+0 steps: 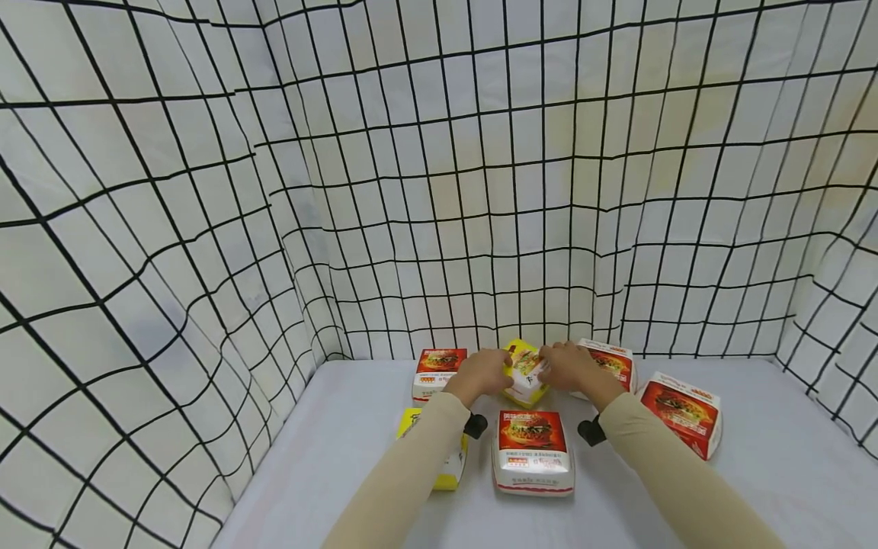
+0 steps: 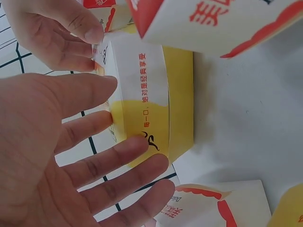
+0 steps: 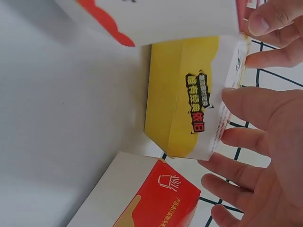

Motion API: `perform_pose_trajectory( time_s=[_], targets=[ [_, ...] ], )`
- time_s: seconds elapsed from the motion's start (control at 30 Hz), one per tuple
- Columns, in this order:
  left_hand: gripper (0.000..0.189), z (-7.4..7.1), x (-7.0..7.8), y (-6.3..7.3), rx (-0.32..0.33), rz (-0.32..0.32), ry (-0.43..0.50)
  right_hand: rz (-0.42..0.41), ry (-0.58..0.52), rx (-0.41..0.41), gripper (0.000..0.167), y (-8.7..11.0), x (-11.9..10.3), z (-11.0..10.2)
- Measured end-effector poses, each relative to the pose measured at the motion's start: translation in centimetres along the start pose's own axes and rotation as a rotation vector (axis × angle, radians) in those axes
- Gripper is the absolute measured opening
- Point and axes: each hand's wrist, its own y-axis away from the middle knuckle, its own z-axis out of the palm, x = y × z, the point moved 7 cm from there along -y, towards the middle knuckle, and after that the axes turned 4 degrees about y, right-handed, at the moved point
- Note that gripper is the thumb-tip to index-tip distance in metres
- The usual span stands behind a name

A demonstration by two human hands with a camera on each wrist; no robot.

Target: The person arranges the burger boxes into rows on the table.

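Observation:
A yellow-and-white burger box (image 1: 525, 371) stands at the back of the table, turned cornerwise, between my two hands. My left hand (image 1: 484, 374) is at its left side; in the left wrist view the fingers (image 2: 125, 177) are spread and fairly straight, with thumb and fingertips at the upper edge and side. My right hand (image 1: 568, 366) is at the right side. There the thumb (image 3: 244, 101) touches the box's upper edge and the other fingers are spread beyond it. The lid looks closed. Neither hand is curled round the box.
Red-topped burger boxes stand about: one in front (image 1: 533, 454), one back left (image 1: 439, 371), one back right (image 1: 609, 364) and one far right (image 1: 682, 413). Another yellow box (image 1: 449, 469) is partly hidden by my left forearm. A white wall with black netting (image 1: 439, 191) encloses the table.

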Motion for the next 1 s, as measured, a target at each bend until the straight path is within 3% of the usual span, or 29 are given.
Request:
perform_pose_trajectory(
  time_s=[0.7,1.0],
  targets=[
    [0.045,0.18,-0.58,-0.31,-0.011,-0.008,0.009,-0.049,0.048,0.091,0.026,0.63,-0.24,0.09],
    [0.048,-0.02,-0.65,-0.32,-0.014,-0.002,0.020,-0.035,0.071,0.096,0.029,0.83,-0.10,0.33]
  ],
)
